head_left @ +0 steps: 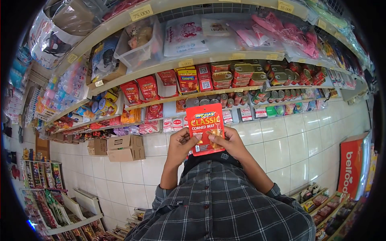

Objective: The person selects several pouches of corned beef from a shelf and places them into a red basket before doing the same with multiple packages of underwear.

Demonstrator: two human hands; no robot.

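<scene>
A red pouch labelled Classic Corned Beef (206,120) is held upright in front of the body, its printed front facing the camera. My left hand (181,145) grips its lower left edge, thumb on the front and the other fingers behind. On the lower right edge my right hand (230,143) holds it the same way, with the thumb tip on the front. The two thumbs are apart. Beyond the pouch, similar red pouches (148,87) stand on a shelf beside a yellow and red pouch (187,80) and stacked tins (243,72).
Plastic-wrapped goods (185,36) and a clear bin (138,44) fill the upper shelf. Cardboard boxes (126,148) rest on the tiled floor (161,160) below the shelving. A red belfood unit (352,164) stands at right, a snack rack (52,201) at lower left.
</scene>
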